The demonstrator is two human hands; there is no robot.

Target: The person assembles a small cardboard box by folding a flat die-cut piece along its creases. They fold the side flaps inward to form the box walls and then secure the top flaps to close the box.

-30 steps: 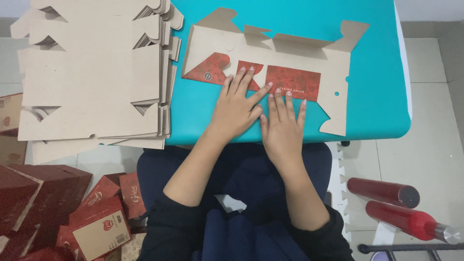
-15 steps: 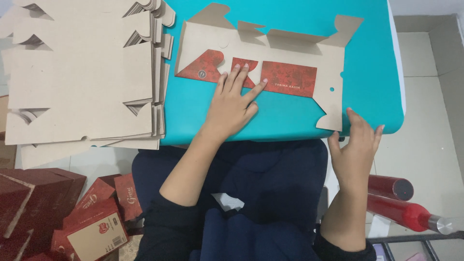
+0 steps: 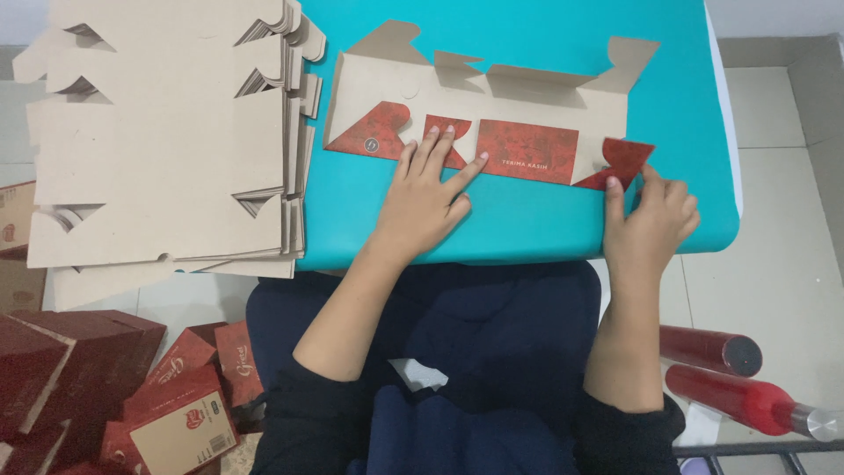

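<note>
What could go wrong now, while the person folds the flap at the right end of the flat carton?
1. The right hand bends the red flap at the table's edge; only the left hand pins the carton blank, so it might slide and crease crookedly.
2. The stack of blanks overhangs the table on the left; a nudge might tip it onto the folded red boxes below.

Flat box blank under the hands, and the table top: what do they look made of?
Box blank: seemingly paperboard, matte brown inside, with folded-over flaps printed red; creases and die-cut edges show. Left hand presses it flat; right hand folds a flap. Table top: smooth teal, probably laminate or plastic.
</note>
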